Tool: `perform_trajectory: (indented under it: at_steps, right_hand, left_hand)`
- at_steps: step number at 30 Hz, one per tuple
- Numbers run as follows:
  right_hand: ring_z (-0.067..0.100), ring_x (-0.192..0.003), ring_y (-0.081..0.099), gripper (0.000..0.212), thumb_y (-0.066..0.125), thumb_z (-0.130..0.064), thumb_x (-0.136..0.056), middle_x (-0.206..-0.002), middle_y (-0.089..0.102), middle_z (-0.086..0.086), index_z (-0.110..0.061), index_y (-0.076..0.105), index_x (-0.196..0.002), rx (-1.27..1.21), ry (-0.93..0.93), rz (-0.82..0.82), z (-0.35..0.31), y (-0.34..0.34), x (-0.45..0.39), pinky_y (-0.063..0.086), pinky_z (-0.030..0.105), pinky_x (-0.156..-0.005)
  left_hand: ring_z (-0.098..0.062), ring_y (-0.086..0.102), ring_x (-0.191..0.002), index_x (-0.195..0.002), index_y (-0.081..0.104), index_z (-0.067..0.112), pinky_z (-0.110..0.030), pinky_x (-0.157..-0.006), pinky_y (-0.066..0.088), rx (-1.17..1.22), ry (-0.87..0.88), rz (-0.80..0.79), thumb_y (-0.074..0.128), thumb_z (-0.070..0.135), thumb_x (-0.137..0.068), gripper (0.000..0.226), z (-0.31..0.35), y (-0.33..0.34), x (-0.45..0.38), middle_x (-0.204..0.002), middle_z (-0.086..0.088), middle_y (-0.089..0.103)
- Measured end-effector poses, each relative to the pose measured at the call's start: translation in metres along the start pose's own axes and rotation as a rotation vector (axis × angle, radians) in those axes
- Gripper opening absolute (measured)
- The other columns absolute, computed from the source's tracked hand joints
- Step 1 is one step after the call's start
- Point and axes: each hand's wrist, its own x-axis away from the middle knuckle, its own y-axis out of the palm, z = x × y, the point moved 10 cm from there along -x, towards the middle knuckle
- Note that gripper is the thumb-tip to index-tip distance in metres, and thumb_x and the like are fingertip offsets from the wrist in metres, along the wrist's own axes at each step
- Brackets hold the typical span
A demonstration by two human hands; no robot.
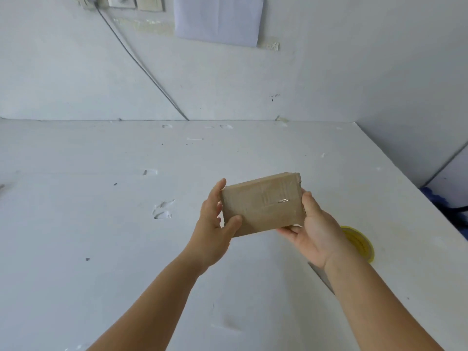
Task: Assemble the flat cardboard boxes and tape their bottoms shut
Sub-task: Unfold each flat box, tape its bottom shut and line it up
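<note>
Gripping a cardboard box at both ends, left hand and right hand

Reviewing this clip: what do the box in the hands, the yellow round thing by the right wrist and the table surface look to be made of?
Box: brown cardboard, matte, with glossy clear tape catching light on its face. Yellow roll: probably a plastic tape roll, shiny, half hidden behind the right hand. Table: white, matte, dented and gouged, so possibly foam board or soft painted sheet; cannot tell which. The left hand grips the box too.
</note>
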Motion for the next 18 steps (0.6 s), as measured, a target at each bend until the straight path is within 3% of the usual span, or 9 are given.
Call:
perform_trajectory:
  at_steps: [2,4,7,9,13,18]
  right_hand:
    - [0.02,-0.102,0.065,0.021,0.048,-0.029,-0.098,-0.107,0.069,0.002,-0.024,0.056,-0.117,-0.067,-0.038,0.022,-0.007,-0.005,-0.008,0.05,0.041,-0.094]
    - [0.021,-0.106,0.064,0.037,0.055,-0.021,-0.094,-0.111,0.069,0.005,-0.012,0.049,-0.13,-0.093,-0.076,-0.004,-0.013,-0.006,-0.016,0.047,0.041,-0.099]
    - [0.019,-0.106,0.065,0.032,0.057,-0.009,-0.091,-0.112,0.07,0.007,-0.005,0.057,-0.122,0.041,-0.149,-0.012,-0.02,-0.005,-0.024,0.048,0.033,-0.096]
    - [0.018,-0.104,0.066,0.031,0.061,-0.006,-0.087,-0.11,0.071,0.004,-0.01,0.061,-0.118,0.157,-0.189,0.038,-0.023,-0.009,-0.031,0.048,0.03,-0.092]
    - [0.009,-0.1,0.064,0.04,0.066,-0.011,-0.083,-0.109,0.068,-0.01,-0.029,0.057,-0.118,0.337,-0.251,0.157,-0.035,-0.028,-0.047,0.048,0.027,-0.087]
    - [-0.003,-0.094,0.061,0.043,0.06,-0.007,-0.085,-0.112,0.061,-0.015,-0.031,0.052,-0.121,0.431,-0.34,0.294,-0.064,-0.058,-0.078,0.043,0.014,-0.068]
  left_hand:
    - [-0.011,0.05,-0.118,-0.117,0.046,0.048,-0.024,-0.088,0.046,-0.032,-0.014,0.017,0.061,0.046,-0.082,0.038,0.002,-0.003,-0.015,-0.129,0.008,0.046]
    - [-0.005,0.05,-0.111,-0.108,0.051,0.038,-0.017,-0.079,0.041,-0.085,-0.035,0.012,0.054,0.052,-0.087,0.025,0.009,-0.002,-0.028,-0.122,0.007,0.047]
    - [0.002,0.051,-0.105,-0.111,0.054,0.029,-0.016,-0.078,0.038,-0.091,-0.034,-0.106,0.049,0.063,-0.084,0.044,0.021,0.016,-0.045,-0.114,0.013,0.054]
    - [-0.001,0.053,-0.109,-0.12,0.052,0.029,-0.023,-0.088,0.042,-0.105,-0.033,-0.164,0.051,0.071,-0.075,0.062,0.023,0.032,-0.059,-0.115,0.017,0.058]
    - [-0.004,0.053,-0.116,-0.129,0.052,0.025,-0.033,-0.1,0.044,-0.179,0.027,-0.12,0.063,0.037,-0.085,0.046,0.026,0.054,-0.09,-0.12,0.015,0.06]
    - [-0.005,0.057,-0.11,-0.123,0.055,0.021,-0.026,-0.09,0.049,-0.231,0.078,-0.028,0.059,0.008,-0.082,0.043,0.031,0.08,-0.127,-0.12,0.012,0.06]
